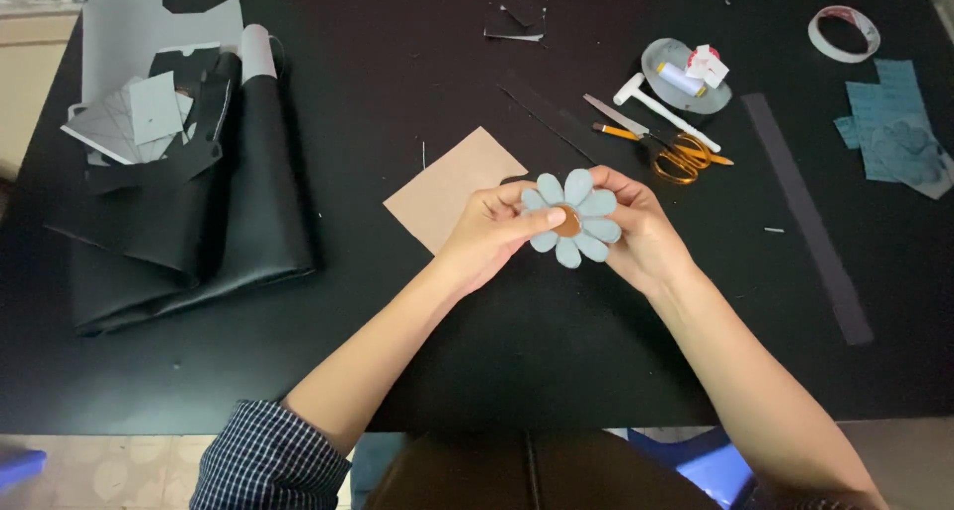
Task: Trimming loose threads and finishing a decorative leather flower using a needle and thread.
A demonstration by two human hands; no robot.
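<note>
Holding a pale blue flower [573, 218] above the counter's [477, 361] centre, the left hand [494, 234] pressed its thumb on the brown middle; the right hand [641, 234] gripped the petals. Seating step, apparently; steady pressure was needed next.

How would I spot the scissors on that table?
Start at the black table, right of centre, just above the right hand. The scissors lie beside a white tool; only they have orange loop handles.
</note>
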